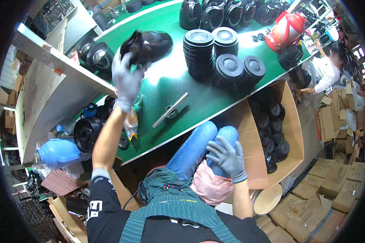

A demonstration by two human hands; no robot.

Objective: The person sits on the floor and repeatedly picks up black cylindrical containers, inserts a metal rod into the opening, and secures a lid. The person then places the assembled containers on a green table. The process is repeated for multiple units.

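My left hand, in a grey glove, reaches over the green bench and is closed at the near left end of a glossy black jug body. The jug body is tilted on its side and slightly blurred; part of the grip is hidden. My right hand, also gloved in grey, is raised over my lap with its fingers spread and nothing in it. On the bench in front of me, a metal bar sits on a small round mount. Stacks of round black lids stand to the right of the jug body.
Several black jug bodies line the far side of the green bench. A red flask stands at the far right. A cardboard box of black round parts is beside my knees. A blue jug lies at left. A co-worker sits at right.
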